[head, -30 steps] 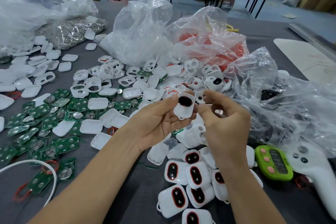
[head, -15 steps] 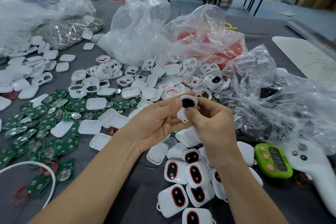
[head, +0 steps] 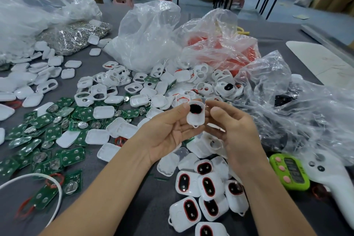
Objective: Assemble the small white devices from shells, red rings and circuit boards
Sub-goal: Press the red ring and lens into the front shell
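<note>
**A:** Shell [head: 196, 119], where is it?

**B:** Up above the worktop [head: 149, 197], pinched in the left hand [head: 168, 132], thumb on its top edge, fingers underneath. Black oval [head: 195, 109] in its window, red ring [head: 194, 113] round that.

**A:** Right hand [head: 235, 132]?

**B:** Loosely curled just beside the shell, holding nothing I can see. Finished devices [head: 208, 188] lie below, circuit boards [head: 44, 120] to the left.

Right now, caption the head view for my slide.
Left hand holds a white shell with a black centre, right hand beside it; green circuit boards at left.
</note>
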The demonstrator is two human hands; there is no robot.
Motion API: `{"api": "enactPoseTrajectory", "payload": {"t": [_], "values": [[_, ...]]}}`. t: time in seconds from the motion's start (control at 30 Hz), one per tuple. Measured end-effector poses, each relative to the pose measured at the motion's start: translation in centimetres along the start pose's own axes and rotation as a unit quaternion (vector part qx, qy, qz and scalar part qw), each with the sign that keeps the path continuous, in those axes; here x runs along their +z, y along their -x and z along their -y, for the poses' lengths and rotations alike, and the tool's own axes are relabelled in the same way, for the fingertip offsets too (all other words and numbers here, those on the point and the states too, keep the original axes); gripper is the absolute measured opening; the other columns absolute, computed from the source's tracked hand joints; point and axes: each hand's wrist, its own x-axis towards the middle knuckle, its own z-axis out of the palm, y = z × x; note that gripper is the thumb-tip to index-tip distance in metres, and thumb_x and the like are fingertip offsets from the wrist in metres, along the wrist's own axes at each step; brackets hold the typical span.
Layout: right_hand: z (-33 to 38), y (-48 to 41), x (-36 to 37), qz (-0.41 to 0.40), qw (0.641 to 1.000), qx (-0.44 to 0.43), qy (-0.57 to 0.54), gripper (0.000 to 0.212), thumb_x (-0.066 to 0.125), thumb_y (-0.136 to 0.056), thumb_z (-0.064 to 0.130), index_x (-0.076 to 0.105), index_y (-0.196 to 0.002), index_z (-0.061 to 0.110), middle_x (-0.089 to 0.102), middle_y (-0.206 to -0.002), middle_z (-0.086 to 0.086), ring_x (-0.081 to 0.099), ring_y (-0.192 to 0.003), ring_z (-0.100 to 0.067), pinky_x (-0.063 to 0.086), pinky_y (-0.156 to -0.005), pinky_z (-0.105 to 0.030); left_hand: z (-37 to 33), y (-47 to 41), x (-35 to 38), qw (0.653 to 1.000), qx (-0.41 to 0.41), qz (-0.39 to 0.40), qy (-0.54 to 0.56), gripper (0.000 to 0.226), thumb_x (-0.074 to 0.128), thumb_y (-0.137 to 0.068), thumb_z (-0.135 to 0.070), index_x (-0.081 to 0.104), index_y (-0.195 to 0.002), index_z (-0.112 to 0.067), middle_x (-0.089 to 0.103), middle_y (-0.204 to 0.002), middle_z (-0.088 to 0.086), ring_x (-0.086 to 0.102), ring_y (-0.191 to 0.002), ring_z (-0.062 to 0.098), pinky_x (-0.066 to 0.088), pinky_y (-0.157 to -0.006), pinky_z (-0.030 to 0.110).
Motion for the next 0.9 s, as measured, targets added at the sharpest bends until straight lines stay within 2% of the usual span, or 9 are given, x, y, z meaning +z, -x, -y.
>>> {"api": "enactPoseTrajectory", "payload": {"t": [0.13, 0.33, 0.43, 0.5, 0.6, 0.7, 0.77, 0.83, 0.9], "values": [[-0.3, -0.8, -0.9, -0.074, 0.994, -0.029, 0.076, 0.019, 0.067, -0.096, 0.006, 0.080, -0.102, 0.018, 0.080, -0.096, -0.004, 0.076, -0.089, -0.018, 0.061, -0.076, -0.025, -1.8, 0.5, -1.0, 0.996, -0.005, -0.008, 0.085, 0.031, 0.063, -0.090, -0.019, 0.079, -0.108, -0.001, 0.071, -0.123, 0.022, 0.075, -0.102, 0.029, 0.064, -0.073, 0.036], [-0.2, -3.7, 0.8, -0.049, 0.954, -0.061, 0.290, 0.027, 0.072, -0.091, 0.008, 0.079, -0.092, 0.034, 0.078, -0.088, 0.017, 0.072, -0.085, 0.005, 0.054, -0.072, -0.012, -5.4, 2.1, -3.6, 0.991, 0.059, -0.043, 0.112, 0.043, 0.061, -0.090, -0.017, 0.063, -0.127, 0.003, 0.070, -0.128, 0.018, 0.073, -0.111, 0.028, 0.064, -0.075, 0.039], [0.3, -6.7, 3.3, -0.017, 0.904, -0.093, 0.417, 0.028, 0.070, -0.091, 0.006, 0.079, -0.101, 0.031, 0.074, -0.090, 0.021, 0.066, -0.078, 0.012, 0.052, -0.069, -0.004, -6.7, 2.7, -4.7, 0.986, 0.086, -0.062, 0.128, 0.033, 0.062, -0.088, -0.016, 0.073, -0.114, 0.000, 0.073, -0.122, 0.016, 0.073, -0.111, 0.025, 0.064, -0.078, 0.040], [0.7, -8.5, 5.1, -0.004, 0.871, -0.093, 0.482, 0.028, 0.068, -0.091, 0.007, 0.079, -0.107, 0.027, 0.075, -0.097, 0.015, 0.063, -0.072, 0.012, 0.046, -0.068, -0.001, -7.3, 2.9, -5.6, 0.982, 0.100, -0.070, 0.147, 0.036, 0.063, -0.087, -0.017, 0.070, -0.120, -0.003, 0.074, -0.121, 0.014, 0.074, -0.107, 0.025, 0.064, -0.081, 0.041], [1.1, -9.8, 7.8, 0.018, 0.827, -0.113, 0.551, 0.029, 0.064, -0.089, 0.009, 0.079, -0.109, 0.024, 0.077, -0.111, 0.007, 0.063, -0.081, -0.002, 0.050, -0.084, -0.015, -8.0, 3.1, -6.8, 0.975, 0.116, -0.079, 0.173, 0.040, 0.064, -0.087, -0.017, 0.068, -0.125, -0.005, 0.073, -0.125, 0.012, 0.074, -0.107, 0.024, 0.063, -0.086, 0.041], [0.8, -9.3, 10.0, 0.110, 0.805, -0.140, 0.566, 0.028, 0.068, -0.088, 0.018, 0.079, -0.113, 0.025, 0.075, -0.120, 0.007, 0.065, -0.104, -0.006, 0.046, -0.094, -0.017, -8.5, 3.2, -7.8, 0.971, 0.128, -0.087, 0.182, 0.028, 0.066, -0.087, -0.018, 0.079, -0.107, -0.005, 0.075, -0.119, 0.012, 0.075, -0.104, 0.024, 0.063, -0.084, 0.041], [0.2, -8.8, 10.7, 0.208, 0.740, -0.105, 0.631, 0.039, 0.070, -0.089, 0.024, 0.071, -0.127, 0.030, 0.068, -0.133, 0.005, 0.063, -0.117, -0.012, 0.045, -0.095, -0.019, -8.8, 3.2, -8.4, 0.970, 0.134, -0.086, 0.185, 0.025, 0.066, -0.087, -0.019, 0.081, -0.100, -0.005, 0.075, -0.118, 0.011, 0.075, -0.103, 0.023, 0.062, -0.086, 0.040], [-0.2, -8.8, 10.6, 0.244, 0.663, -0.076, 0.704, 0.049, 0.068, -0.091, 0.023, 0.062, -0.137, 0.038, 0.065, -0.137, 0.002, 0.064, -0.111, -0.018, 0.051, -0.094, -0.028, -9.1, 3.3, -8.8, 0.968, 0.138, -0.079, 0.193, 0.025, 0.065, -0.090, -0.020, 0.080, -0.103, -0.004, 0.074, -0.121, 0.011, 0.073, -0.106, 0.024, 0.062, -0.087, 0.040], [-0.1, -9.3, 10.0, 0.196, 0.653, -0.088, 0.726, 0.050, 0.062, -0.094, 0.016, 0.060, -0.138, 0.039, 0.064, -0.139, 0.000, 0.064, -0.104, -0.020, 0.055, -0.094, -0.036, -9.2, 3.3, -9.0, 0.967, 0.141, -0.077, 0.195, 0.027, 0.064, -0.091, -0.019, 0.078, -0.108, -0.004, 0.073, -0.124, 0.012, 0.072, -0.108, 0.025, 0.062, -0.086, 0.040]]}}
